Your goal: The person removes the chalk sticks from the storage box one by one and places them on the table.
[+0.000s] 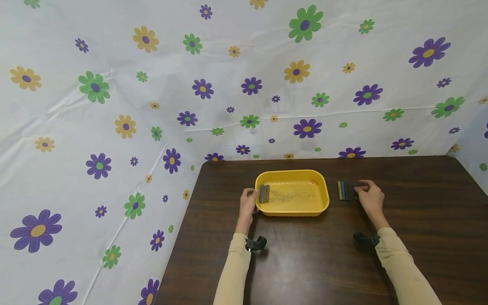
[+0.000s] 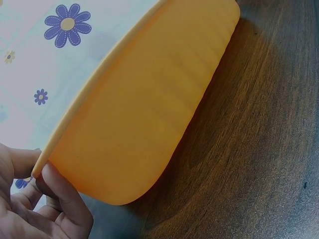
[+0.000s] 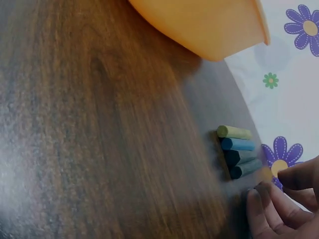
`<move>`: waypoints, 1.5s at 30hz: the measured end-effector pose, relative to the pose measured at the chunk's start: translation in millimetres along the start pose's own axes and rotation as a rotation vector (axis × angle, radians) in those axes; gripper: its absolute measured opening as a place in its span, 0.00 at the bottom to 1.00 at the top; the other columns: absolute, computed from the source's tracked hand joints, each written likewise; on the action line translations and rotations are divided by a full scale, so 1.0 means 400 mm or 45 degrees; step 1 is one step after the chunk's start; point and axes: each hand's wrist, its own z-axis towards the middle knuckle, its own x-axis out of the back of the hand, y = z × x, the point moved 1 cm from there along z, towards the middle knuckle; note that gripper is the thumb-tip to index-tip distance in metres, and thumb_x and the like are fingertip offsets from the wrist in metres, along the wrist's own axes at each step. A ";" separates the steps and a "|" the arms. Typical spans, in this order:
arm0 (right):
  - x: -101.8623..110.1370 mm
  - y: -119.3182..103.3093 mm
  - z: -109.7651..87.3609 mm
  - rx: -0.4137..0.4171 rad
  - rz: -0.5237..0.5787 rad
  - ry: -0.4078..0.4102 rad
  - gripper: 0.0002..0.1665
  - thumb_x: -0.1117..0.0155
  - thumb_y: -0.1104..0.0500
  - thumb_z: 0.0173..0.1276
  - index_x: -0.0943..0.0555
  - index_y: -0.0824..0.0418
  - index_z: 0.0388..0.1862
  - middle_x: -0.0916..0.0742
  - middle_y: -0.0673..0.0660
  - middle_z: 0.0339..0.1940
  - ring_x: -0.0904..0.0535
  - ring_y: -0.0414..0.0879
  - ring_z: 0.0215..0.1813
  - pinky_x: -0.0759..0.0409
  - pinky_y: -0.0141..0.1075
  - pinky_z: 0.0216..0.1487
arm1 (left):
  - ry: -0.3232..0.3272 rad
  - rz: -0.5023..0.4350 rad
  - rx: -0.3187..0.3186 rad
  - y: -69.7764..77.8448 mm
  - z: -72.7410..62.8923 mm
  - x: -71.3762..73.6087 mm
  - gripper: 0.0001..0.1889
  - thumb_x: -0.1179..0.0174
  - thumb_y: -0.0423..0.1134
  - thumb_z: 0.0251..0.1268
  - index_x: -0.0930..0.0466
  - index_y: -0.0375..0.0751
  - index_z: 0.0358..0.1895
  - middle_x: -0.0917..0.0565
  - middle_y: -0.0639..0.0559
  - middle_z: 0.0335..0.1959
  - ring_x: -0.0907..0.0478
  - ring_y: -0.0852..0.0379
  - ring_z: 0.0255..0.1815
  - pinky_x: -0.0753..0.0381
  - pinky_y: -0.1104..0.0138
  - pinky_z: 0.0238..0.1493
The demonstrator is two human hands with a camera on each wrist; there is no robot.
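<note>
A yellow plastic tray (image 1: 291,214) stands on the table. My left hand (image 1: 248,203) pinches its left rim, with the thumb on one side of the rim and fingers on the other in the left wrist view. Inside, against the left end, several chalk-like sticks (image 1: 264,193) lie side by side, blue and brown. Right of the tray is a row of similar sticks (image 3: 239,144), yellow-green, blue and darker ones. My right hand (image 1: 370,198) is at the dark end of this row, fingers bent, fingertips low by the tabletop; I cannot tell whether they grip a stick.
The dark wood table (image 1: 305,262) meets a white flowered cloth (image 1: 267,51) at its back and left. Each wrist wears a black camera band, one on the left (image 1: 256,243) and one on the right (image 1: 366,239). Bare tabletop separates the tray from the row.
</note>
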 end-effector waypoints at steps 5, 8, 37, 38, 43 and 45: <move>0.008 -0.013 -0.002 -0.049 0.034 0.011 0.23 0.44 0.61 0.80 0.25 0.73 0.68 0.15 0.74 0.54 0.16 0.58 0.43 0.26 0.34 0.37 | 0.005 0.003 0.006 -0.002 0.003 0.002 0.15 0.44 0.46 0.81 0.26 0.38 0.57 0.21 0.41 0.43 0.30 0.59 0.22 0.27 0.70 0.23; 0.012 -0.023 -0.006 -0.062 0.064 -0.007 0.24 0.45 0.59 0.81 0.25 0.72 0.68 0.15 0.74 0.55 0.16 0.52 0.41 0.27 0.31 0.36 | 0.012 0.009 0.008 -0.004 0.003 0.002 0.15 0.44 0.46 0.81 0.26 0.39 0.57 0.21 0.42 0.43 0.30 0.59 0.22 0.27 0.70 0.23; 0.010 -0.115 -0.042 -0.052 0.371 -0.123 0.25 0.51 0.57 0.85 0.28 0.73 0.70 0.18 0.74 0.61 0.19 0.41 0.47 0.18 0.25 0.41 | 0.007 -0.006 0.003 -0.005 0.003 0.000 0.16 0.44 0.46 0.81 0.26 0.38 0.58 0.22 0.45 0.39 0.31 0.60 0.21 0.28 0.70 0.22; 0.009 -0.120 -0.043 -0.047 0.373 -0.122 0.25 0.51 0.57 0.85 0.28 0.73 0.70 0.18 0.74 0.61 0.19 0.40 0.46 0.17 0.26 0.41 | 0.007 -0.006 0.004 -0.005 0.002 0.000 0.15 0.44 0.46 0.81 0.26 0.38 0.58 0.22 0.45 0.39 0.31 0.60 0.21 0.28 0.70 0.22; 0.003 -0.144 -0.049 -0.018 0.387 -0.106 0.24 0.49 0.57 0.84 0.25 0.73 0.68 0.16 0.73 0.58 0.19 0.38 0.44 0.16 0.30 0.42 | 0.007 -0.007 0.008 -0.005 0.002 -0.002 0.15 0.44 0.46 0.81 0.26 0.38 0.57 0.22 0.44 0.41 0.30 0.59 0.22 0.28 0.70 0.23; 0.001 -0.155 -0.053 -0.002 0.394 -0.105 0.24 0.48 0.56 0.84 0.25 0.72 0.67 0.15 0.71 0.55 0.18 0.38 0.44 0.15 0.31 0.43 | 0.007 -0.007 0.009 -0.005 0.002 -0.003 0.15 0.45 0.46 0.82 0.26 0.38 0.57 0.22 0.43 0.41 0.30 0.59 0.22 0.28 0.70 0.23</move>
